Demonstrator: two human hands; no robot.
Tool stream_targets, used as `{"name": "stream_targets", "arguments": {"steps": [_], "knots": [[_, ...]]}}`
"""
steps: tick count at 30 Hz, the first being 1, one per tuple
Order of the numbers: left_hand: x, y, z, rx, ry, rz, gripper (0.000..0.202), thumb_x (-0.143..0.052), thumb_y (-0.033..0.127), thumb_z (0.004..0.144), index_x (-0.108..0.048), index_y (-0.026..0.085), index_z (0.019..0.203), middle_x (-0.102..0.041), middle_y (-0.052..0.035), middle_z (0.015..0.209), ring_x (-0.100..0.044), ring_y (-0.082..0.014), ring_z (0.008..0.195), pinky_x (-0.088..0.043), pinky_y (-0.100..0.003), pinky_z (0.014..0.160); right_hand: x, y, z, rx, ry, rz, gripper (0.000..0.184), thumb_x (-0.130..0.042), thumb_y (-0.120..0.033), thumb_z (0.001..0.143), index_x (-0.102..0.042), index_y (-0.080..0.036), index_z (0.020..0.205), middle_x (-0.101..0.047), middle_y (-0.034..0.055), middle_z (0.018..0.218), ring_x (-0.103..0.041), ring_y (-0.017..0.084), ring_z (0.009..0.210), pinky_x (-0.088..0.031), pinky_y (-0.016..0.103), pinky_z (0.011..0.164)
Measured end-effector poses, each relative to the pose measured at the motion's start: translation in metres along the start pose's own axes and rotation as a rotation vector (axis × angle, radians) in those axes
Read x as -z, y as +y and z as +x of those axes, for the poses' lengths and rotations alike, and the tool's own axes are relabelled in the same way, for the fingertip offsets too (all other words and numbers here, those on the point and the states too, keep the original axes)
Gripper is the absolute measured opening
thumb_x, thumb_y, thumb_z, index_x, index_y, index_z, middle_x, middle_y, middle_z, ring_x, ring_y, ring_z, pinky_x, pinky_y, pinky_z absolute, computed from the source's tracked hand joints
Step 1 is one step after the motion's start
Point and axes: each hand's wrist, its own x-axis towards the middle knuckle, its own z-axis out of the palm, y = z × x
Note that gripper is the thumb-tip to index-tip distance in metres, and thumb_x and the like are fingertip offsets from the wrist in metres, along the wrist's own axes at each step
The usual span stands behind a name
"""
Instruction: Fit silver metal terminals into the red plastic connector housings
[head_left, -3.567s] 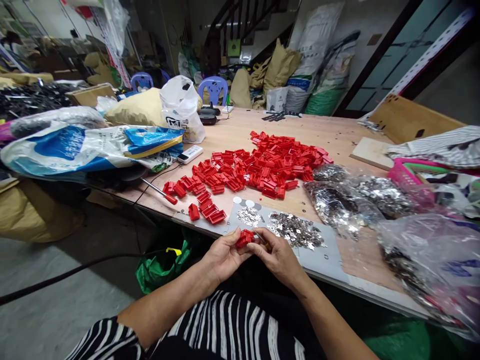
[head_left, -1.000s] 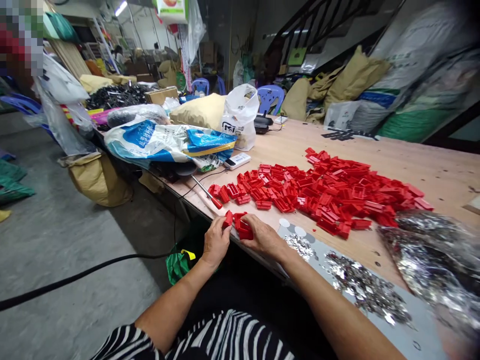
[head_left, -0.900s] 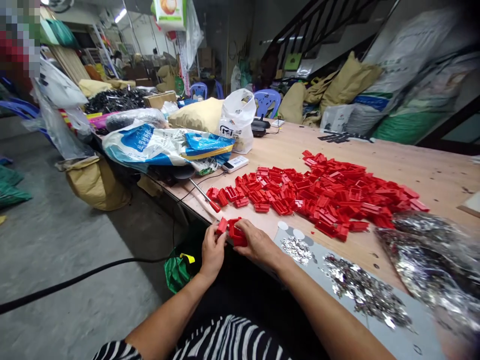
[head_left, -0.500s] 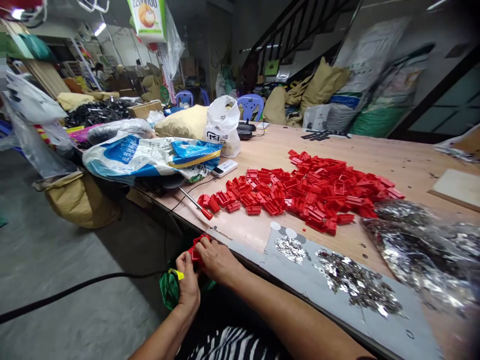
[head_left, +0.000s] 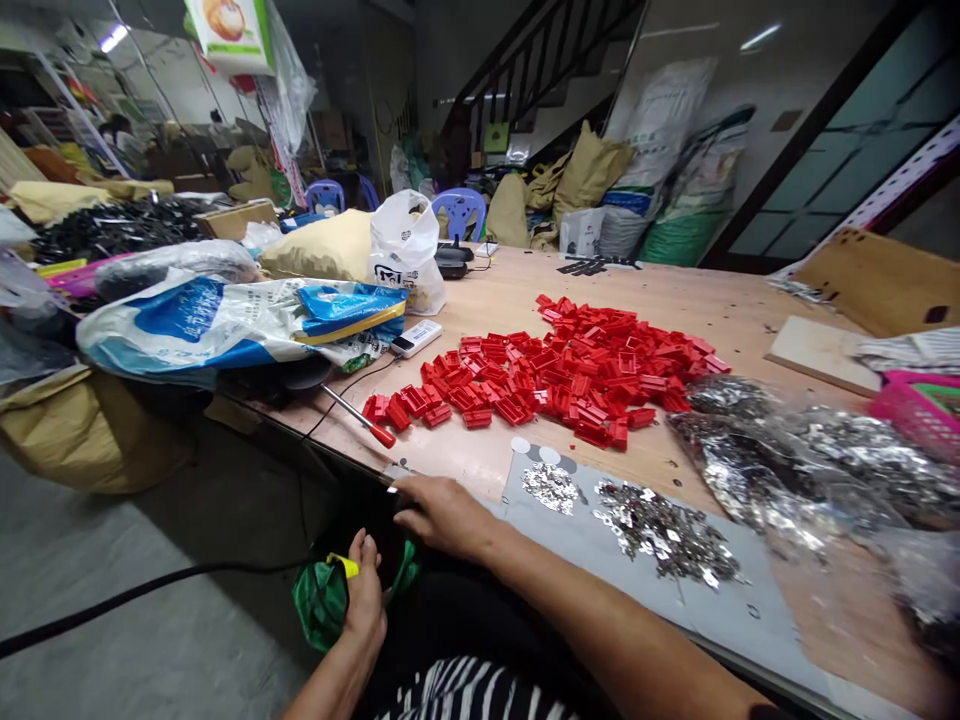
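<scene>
My left hand [head_left: 363, 592] is low, below the table's front edge, beside a green bag [head_left: 322, 600] with a yellow tab. Its fingers are stretched upward and no part shows in them. My right hand [head_left: 444, 515] is at the front edge of the table, back upward, thumb and forefinger apart. A small white spot shows at its fingertips; I cannot tell what it is. Farther in lies a wide heap of red plastic casings [head_left: 577, 370]. Small silver metal pieces [head_left: 664, 530] form two piles on a grey sheet [head_left: 720, 620].
A red-handled screwdriver [head_left: 360, 415] lies by the table's edge, its tip under a blue-and-white sack [head_left: 195, 320]. Clear bags of metal parts [head_left: 750, 470] are on the right, near a pink basket [head_left: 919, 415]. A black cable [head_left: 150, 590] crosses at left.
The red casing that both hands held has left them. My hands have separated, the left lower and the right at the table edge. The view has swung to the right.
</scene>
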Motion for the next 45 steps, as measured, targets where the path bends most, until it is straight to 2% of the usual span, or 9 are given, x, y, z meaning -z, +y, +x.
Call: {"name": "stream_targets", "arguments": {"steps": [7,12,17,23,26,29,34,38,45], "knots": [[-0.010,-0.002,-0.005,-0.294,-0.034,0.123,0.051,-0.038,0.058,0.088,-0.046,0.029,0.129,-0.048,-0.0107,0.138,-0.045,-0.0256,0.131,-0.044,-0.042,0.101,0.072,0.074,-0.002,-0.351,0.201,-0.234,0.045,-0.055,-0.010,0.083,-0.050,-0.020,0.127,-0.051,0.0116,0.131,-0.051,0.022,0.119,-0.041,0.039,0.100],[-0.015,-0.001,-0.027,-0.527,-0.135,0.185,0.048,-0.042,0.050,0.089,-0.045,0.027,0.131,-0.045,-0.0082,0.142,-0.037,-0.0243,0.136,-0.026,-0.046,0.114,0.067,0.095,-0.008,-0.407,0.187,-0.285,0.035,-0.054,-0.009,0.082,-0.055,-0.019,0.115,-0.060,0.0115,0.114,-0.060,0.023,0.101,-0.047,0.036,0.087],[-0.029,0.028,-0.056,-0.738,-0.324,0.103,0.039,-0.055,0.046,0.084,-0.059,0.025,0.116,-0.057,-0.0095,0.125,-0.058,-0.0253,0.112,-0.047,-0.040,0.099,0.059,0.081,-0.024,-0.398,0.211,-0.267,0.014,-0.054,-0.014,0.083,-0.058,-0.019,0.096,-0.065,0.0068,0.097,-0.060,0.019,0.090,-0.046,0.031,0.079],[-0.075,0.085,-0.076,-0.519,-0.562,-0.065,0.062,-0.064,0.044,0.078,-0.044,0.023,0.133,-0.055,-0.0123,0.129,-0.061,-0.0227,0.108,-0.052,-0.035,0.089,0.059,0.039,-0.068,-0.353,0.278,-0.140,0.015,-0.054,-0.014,0.084,-0.055,-0.020,0.097,-0.065,0.0029,0.091,-0.059,0.015,0.081,-0.043,0.025,0.073],[-0.094,0.092,-0.087,-0.404,-0.823,-0.115,0.063,-0.069,0.037,0.075,-0.043,0.021,0.131,-0.061,-0.0109,0.124,-0.061,-0.0215,0.109,-0.049,-0.034,0.094,0.054,0.020,-0.098,-0.328,0.346,0.047,0.018,-0.054,-0.009,0.080,-0.055,-0.021,0.094,-0.065,0.0006,0.086,-0.058,0.015,0.077,-0.042,0.024,0.070],[-0.103,0.085,-0.098,-0.330,-0.961,-0.150,0.048,-0.072,0.031,0.074,-0.050,0.019,0.116,-0.069,-0.0073,0.107,-0.065,-0.0189,0.098,-0.051,-0.031,0.088,0.047,0.009,-0.127,-0.378,0.395,0.171,0.018,-0.054,-0.009,0.080,-0.056,-0.021,0.093,-0.064,-0.0008,0.082,-0.057,0.014,0.073,-0.042,0.024,0.068],[-0.104,0.073,-0.110,-0.269,-1.036,-0.125,0.040,-0.071,0.026,0.076,-0.049,0.019,0.108,-0.070,-0.0034,0.089,-0.066,-0.0146,0.082,-0.052,-0.029,0.079,0.048,0.007,-0.177,-0.531,0.511,0.231,0.015,-0.060,-0.027,0.085,-0.058,-0.021,0.098,-0.065,0.0006,0.083,-0.055,0.012,0.062,-0.043,0.024,0.060],[-0.103,0.071,-0.115,-0.205,-1.029,-0.143,0.040,-0.072,0.024,0.075,-0.048,0.019,0.107,-0.069,-0.0036,0.089,-0.065,-0.0150,0.081,-0.053,-0.033,0.080,0.063,0.021,-0.218,-0.681,0.651,0.027,0.015,-0.050,-0.032,0.091,-0.060,-0.022,0.086,-0.066,0.0023,0.081,-0.060,0.016,0.072,-0.046,0.027,0.067],[-0.105,0.062,-0.120,-0.186,-1.039,-0.175,0.040,-0.073,0.020,0.073,-0.048,0.019,0.104,-0.069,-0.0023,0.088,-0.065,-0.0143,0.081,-0.054,-0.033,0.081,0.073,0.041,-0.229,-0.770,0.482,-0.381,0.013,-0.051,-0.026,0.090,-0.063,-0.023,0.095,-0.067,0.0026,0.094,-0.064,0.019,0.084,-0.047,0.029,0.070]]}}
